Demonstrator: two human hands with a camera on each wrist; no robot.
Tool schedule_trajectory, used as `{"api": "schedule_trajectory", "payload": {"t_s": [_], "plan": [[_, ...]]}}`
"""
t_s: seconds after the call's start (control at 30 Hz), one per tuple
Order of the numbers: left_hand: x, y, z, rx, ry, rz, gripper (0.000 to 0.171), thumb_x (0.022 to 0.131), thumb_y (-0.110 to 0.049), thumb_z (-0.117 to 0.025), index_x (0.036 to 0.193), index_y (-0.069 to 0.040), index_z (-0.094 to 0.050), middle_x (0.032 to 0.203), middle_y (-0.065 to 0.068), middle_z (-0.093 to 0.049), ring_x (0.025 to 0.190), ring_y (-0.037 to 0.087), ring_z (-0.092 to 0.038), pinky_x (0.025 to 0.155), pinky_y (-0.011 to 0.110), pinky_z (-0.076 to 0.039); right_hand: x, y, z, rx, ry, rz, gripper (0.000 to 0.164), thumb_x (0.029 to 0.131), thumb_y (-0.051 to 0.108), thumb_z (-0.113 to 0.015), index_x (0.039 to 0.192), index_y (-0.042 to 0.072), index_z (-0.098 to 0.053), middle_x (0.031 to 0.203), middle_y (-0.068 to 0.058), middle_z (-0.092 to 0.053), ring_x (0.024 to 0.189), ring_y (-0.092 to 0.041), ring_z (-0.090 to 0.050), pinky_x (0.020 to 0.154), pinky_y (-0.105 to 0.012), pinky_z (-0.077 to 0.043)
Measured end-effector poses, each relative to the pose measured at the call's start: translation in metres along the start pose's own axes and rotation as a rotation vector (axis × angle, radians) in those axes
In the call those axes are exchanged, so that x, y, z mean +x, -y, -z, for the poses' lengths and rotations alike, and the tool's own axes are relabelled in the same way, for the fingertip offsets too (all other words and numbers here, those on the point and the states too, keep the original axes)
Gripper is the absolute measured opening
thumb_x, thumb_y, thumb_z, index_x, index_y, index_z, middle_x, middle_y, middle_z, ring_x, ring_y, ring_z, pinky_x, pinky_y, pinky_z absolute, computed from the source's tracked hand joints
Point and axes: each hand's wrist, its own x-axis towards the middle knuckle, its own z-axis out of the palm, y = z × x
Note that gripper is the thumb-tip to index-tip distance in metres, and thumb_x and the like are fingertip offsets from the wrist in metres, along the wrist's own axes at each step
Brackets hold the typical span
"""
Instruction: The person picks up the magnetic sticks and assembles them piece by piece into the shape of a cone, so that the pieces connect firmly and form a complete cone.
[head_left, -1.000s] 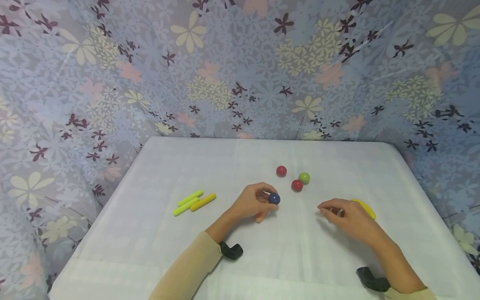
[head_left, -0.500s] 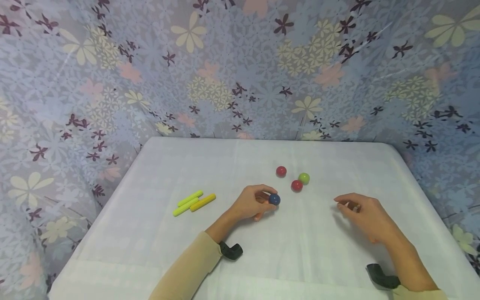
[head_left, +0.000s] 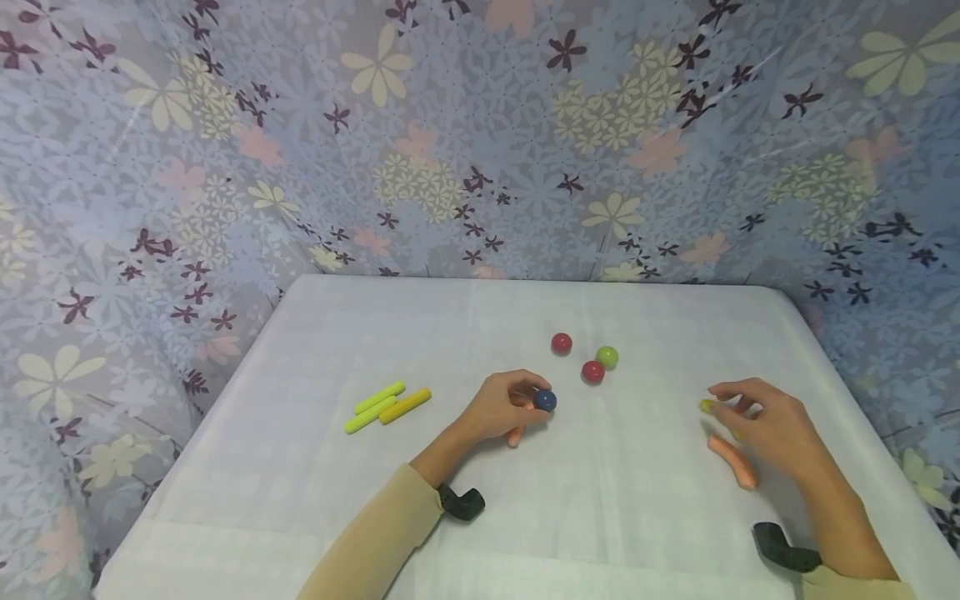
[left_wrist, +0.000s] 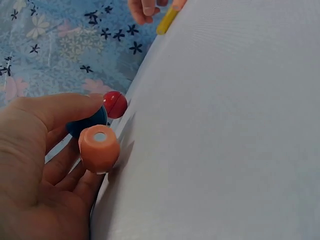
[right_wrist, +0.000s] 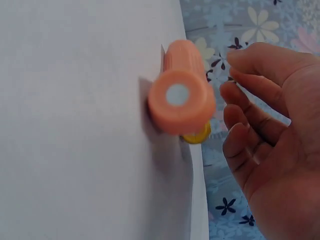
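Pinching a blue ball (head_left: 546, 401) between thumb and fingers of the left hand (head_left: 497, 407). Close in under the same hand, a half-hidden orange stick (head_left: 514, 436); turned end-on in the left wrist view, with a pale round spot on its end. Cannot tell whether gripped along with the ball.

Farther over, the right hand (head_left: 774, 425), with fingers loosely bent and parted from the thumb. Just to the near left of it, lying on the white table cover (head_left: 615, 517), a curved orange stick (head_left: 732, 463), apart from the fingers in the right wrist view and likewise spotted pale on its end. Past the thumb tip, mostly hidden by the hand, a yellow piece (head_left: 707, 406); cannot tell whether touched.

Compared with a second ago: shifted rightward with the right hand, uncovering the curved orange stick and leaving less of the yellow piece in sight. Hardly moved with the left hand, the blue ball kept in the same grasp.

Ahead and right of the left hand, a far red ball (head_left: 562, 343) and a nearer red ball (head_left: 593, 372), with a green ball (head_left: 607, 357) just beside the latter. Left of the left hand, well apart, two lime sticks (head_left: 371, 415) beside a deeper yellow stick (head_left: 406, 406).
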Motion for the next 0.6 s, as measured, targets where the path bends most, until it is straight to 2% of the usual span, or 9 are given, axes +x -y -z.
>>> {"api": "schedule_trajectory", "payload": {"t_s": [0.17,0.37,0.6], "plan": [[0.0,0.002,0.001,0.008,-0.009,-0.008,0.035,0.077,-0.02,-0.082,0.109,-0.025,-0.068,0.096,-0.005,-0.068,0.084,0.013,-0.063,0.077,0.03,-0.05,0.0,-0.006,0.002,-0.012,0.016,-0.043,0.049,0.092,0.044,-0.062,0.125,0.008,-0.06,0.115,-0.013,-0.055,0.098,-0.03,-0.049,0.06,-0.035,-0.045],[0.0,0.004,-0.001,0.001,-0.015,-0.013,0.033,0.078,-0.02,-0.082,0.108,-0.023,-0.068,0.096,-0.005,-0.067,0.083,0.012,-0.063,0.074,0.028,-0.051,0.002,-0.012,0.0,-0.05,0.044,-0.076,0.055,0.092,0.042,-0.062,0.13,0.003,-0.055,0.117,-0.018,-0.054,0.097,-0.034,-0.052,0.061,-0.035,-0.044],[0.001,0.004,-0.001,-0.003,-0.014,-0.02,0.034,0.077,-0.02,-0.082,0.108,-0.023,-0.068,0.095,-0.005,-0.067,0.081,0.012,-0.063,0.072,0.027,-0.051,0.004,-0.014,0.003,-0.043,0.171,-0.118,0.065,0.09,0.051,-0.06,0.131,0.0,-0.053,0.108,-0.021,-0.06,0.094,-0.035,-0.057,0.065,-0.041,-0.046]]}}
